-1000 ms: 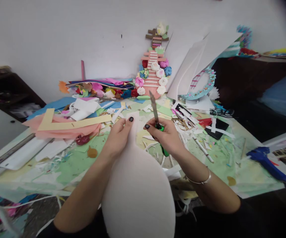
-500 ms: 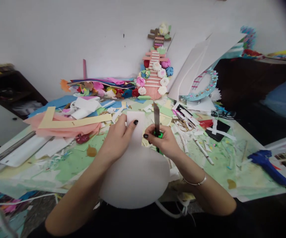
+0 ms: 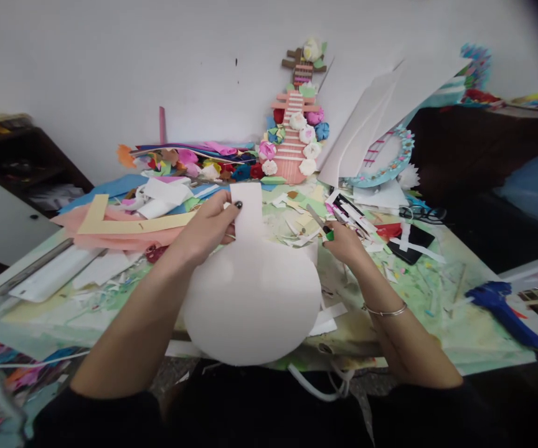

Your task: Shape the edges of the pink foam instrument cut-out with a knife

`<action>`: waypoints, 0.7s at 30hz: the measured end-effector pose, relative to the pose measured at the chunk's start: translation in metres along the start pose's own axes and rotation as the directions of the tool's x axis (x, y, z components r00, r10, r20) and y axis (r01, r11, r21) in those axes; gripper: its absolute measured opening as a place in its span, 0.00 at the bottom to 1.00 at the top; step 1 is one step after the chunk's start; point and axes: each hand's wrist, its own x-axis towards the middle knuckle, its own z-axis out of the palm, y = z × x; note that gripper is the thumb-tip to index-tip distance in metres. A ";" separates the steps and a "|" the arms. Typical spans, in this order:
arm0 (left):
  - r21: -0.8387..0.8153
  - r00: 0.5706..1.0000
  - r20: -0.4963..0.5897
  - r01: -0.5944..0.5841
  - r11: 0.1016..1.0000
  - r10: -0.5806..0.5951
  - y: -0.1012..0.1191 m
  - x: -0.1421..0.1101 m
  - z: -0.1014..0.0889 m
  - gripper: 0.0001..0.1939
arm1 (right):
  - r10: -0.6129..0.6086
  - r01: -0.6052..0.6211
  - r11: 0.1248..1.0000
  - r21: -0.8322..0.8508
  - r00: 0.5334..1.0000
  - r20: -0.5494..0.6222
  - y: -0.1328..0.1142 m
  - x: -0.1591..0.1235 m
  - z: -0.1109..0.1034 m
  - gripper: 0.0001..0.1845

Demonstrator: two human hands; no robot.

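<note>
A white board cut-out (image 3: 253,305), a round body with a straight neck at the top, is tilted up before me at the table's near edge. My left hand (image 3: 213,224) is closed on the left side of its neck, thumb in front. To the right, apart from the cut-out, my right hand (image 3: 344,241) is wrapped round a utility knife (image 3: 316,218). Its blade points up and left over paper scraps, and a bit of green handle shows by the fingers. Most of the handle is hidden in the hand.
Paper scraps litter the green-stained table (image 3: 418,336). A blue glue gun (image 3: 507,314) lies at right, near a black phone-like slab (image 3: 411,244). An L-shaped cream strip (image 3: 133,225) rests on pink paper at left. Behind stands a flower-decorated paper lute (image 3: 290,149).
My right hand has moved right with the knife, away from the cut-out's neck. The cut-out has shifted up and slightly left, its face now more fully visible.
</note>
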 end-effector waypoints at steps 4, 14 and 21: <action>-0.176 1.000 -0.007 -0.024 0.984 0.023 0.008 0.018 -0.008 0.11 | -0.048 0.049 0.999 0.023 0.998 -0.046 0.005 -0.003 -0.001 0.12; -0.097 0.953 -0.038 -0.303 0.948 0.301 0.014 0.081 -0.015 0.13 | -0.197 -0.163 0.482 0.861 0.937 0.288 -0.050 -0.016 0.008 0.26; 0.084 0.945 0.082 -0.324 0.942 0.318 0.007 0.083 -0.022 0.12 | -0.128 -0.078 0.431 0.899 0.981 0.146 -0.048 -0.001 0.014 0.22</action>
